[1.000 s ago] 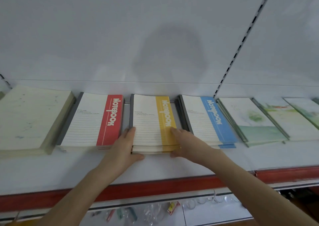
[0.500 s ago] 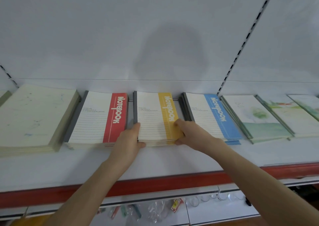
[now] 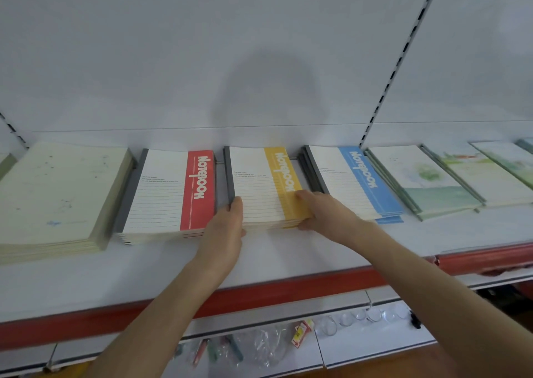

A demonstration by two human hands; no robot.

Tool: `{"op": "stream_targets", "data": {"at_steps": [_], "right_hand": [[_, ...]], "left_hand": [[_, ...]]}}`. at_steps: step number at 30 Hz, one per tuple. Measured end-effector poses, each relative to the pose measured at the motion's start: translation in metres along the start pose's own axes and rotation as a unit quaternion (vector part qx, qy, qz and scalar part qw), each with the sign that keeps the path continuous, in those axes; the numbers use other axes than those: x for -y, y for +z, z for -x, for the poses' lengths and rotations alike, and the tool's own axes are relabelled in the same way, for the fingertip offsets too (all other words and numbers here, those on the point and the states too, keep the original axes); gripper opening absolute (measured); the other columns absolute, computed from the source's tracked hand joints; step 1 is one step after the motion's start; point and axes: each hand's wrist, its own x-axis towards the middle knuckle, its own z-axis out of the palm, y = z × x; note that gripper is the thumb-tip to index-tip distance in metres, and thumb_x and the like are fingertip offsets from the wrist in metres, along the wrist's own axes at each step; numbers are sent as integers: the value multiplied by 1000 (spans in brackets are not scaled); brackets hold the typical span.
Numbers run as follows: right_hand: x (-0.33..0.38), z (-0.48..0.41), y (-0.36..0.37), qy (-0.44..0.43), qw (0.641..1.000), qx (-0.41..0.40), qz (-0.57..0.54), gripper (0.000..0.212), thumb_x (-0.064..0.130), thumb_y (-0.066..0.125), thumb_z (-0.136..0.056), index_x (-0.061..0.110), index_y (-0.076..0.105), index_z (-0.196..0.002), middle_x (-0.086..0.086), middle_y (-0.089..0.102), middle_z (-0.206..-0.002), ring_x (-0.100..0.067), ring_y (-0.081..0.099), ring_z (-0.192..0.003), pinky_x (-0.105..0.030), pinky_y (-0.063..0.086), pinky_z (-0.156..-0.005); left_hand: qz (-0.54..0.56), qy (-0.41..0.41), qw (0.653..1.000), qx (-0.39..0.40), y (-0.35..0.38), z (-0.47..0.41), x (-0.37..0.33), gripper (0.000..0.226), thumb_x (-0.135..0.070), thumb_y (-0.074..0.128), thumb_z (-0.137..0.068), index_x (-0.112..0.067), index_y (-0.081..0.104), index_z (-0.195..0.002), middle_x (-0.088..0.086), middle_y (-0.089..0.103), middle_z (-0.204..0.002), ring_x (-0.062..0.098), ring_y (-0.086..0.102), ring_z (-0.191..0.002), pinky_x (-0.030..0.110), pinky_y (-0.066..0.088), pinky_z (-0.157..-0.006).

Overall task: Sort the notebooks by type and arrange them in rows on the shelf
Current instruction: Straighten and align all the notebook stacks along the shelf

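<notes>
A stack of yellow-striped notebooks [image 3: 259,187] lies flat in the middle of the white shelf [image 3: 288,250]. My left hand [image 3: 227,224] grips its near left corner, fingers on the grey spine and thumb under the front edge. My right hand [image 3: 323,213] holds the near right corner, fingers over the yellow stripe. To the left lies a stack of red-striped notebooks [image 3: 170,193], to the right a stack of blue-striped notebooks [image 3: 352,181]. Further left sits a thick cream stack [image 3: 57,196]. Green watercolour-cover notebooks [image 3: 421,178] form rows at the right.
The white back panel has a slotted upright [image 3: 383,89] behind the blue stack. The shelf's front edge carries a red strip [image 3: 288,288]. A lower shelf [image 3: 360,340] holds pens, plastic wrap and small clear items.
Both hands have pushed the yellow-striped stack back toward the rear panel, in line with the red and blue stacks. The view has shifted slightly left.
</notes>
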Motion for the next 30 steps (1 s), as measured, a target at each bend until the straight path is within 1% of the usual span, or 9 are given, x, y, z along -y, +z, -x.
{"op": "stream_targets", "data": {"at_steps": [3, 7, 10, 13, 16, 19, 23, 27, 30], "right_hand": [[0, 0, 0, 0, 1000, 5, -5, 53, 18, 63, -86, 9, 36, -132, -12, 50, -118, -28, 52, -106, -31, 41, -79], [1, -3, 0, -11, 999, 19, 34, 44, 14, 59, -88, 8, 37, -126, -12, 49, -114, -29, 53, -105, -30, 39, -75], [0, -2, 1, -23, 998, 15, 57, 41, 13, 55, -90, 7, 36, -126, -14, 50, -112, -31, 54, -103, -32, 41, -77], [-2, 2, 2, -32, 998, 14, 47, 40, 13, 53, -92, 6, 35, -128, -15, 51, -112, -30, 54, -102, -33, 41, -77], [-4, 6, -5, -26, 999, 24, -2, 32, 14, 52, -92, 4, 42, -121, -14, 54, -104, -25, 52, -86, -28, 38, -65], [-7, 4, -10, -26, 999, 24, -4, 19, 11, 49, -94, 3, 47, -112, -14, 57, -96, -23, 49, -75, -23, 33, -51], [-6, 3, -7, -28, 999, 21, 5, 17, 13, 49, -94, 2, 48, -107, -17, 58, -100, -26, 51, -79, -30, 37, -63], [-7, 6, -8, -23, 999, 23, -35, 21, 13, 51, -92, 1, 47, -109, -11, 51, -89, -27, 51, -80, -31, 37, -64], [-6, 6, -10, -15, 998, 16, -53, 25, 13, 54, -91, 2, 47, -113, -11, 53, -94, -24, 50, -82, -31, 40, -68]], "left_hand": [[22, -7, 1000, 11, -3, 0, 2, 44, -1, 55, -88, -6, 40, -129, 15, 55, -112, 24, 54, -98, 27, 42, -81], [46, -8, 999, 12, -6, 3, 2, 33, -6, 43, -94, -6, 42, -127, 10, 53, -110, 18, 51, -93, 13, 41, -76], [15, -8, 1000, 9, -6, 5, -1, 40, -4, 43, -92, -7, 38, -131, 13, 53, -116, 22, 54, -98, 23, 43, -82], [19, -18, 1000, 4, -7, 7, -5, 47, 0, 48, -90, -7, 37, -135, 13, 54, -118, 21, 53, -101, 21, 37, -79], [51, -29, 998, 4, -13, 7, -11, 42, -3, 57, -87, -7, 47, -128, 11, 59, -117, 22, 56, -103, 27, 43, -86], [66, -54, 996, -3, -19, 6, -13, 32, -1, 57, -88, -2, 56, -119, 12, 63, -111, 25, 58, -100, 30, 43, -85], [45, -65, 997, -12, -16, 7, -12, 25, 0, 54, -89, 2, 58, -114, 18, 64, -102, 27, 58, -94, 30, 41, -79], [68, -92, 993, -28, -17, 8, -15, 35, -3, 57, -88, -2, 54, -123, 16, 63, -112, 29, 57, -103, 26, 40, -82], [78, -106, 991, -34, -18, 6, -16, 33, -2, 59, -87, -3, 55, -120, 14, 62, -113, 27, 57, -102, 27, 41, -83]]}}
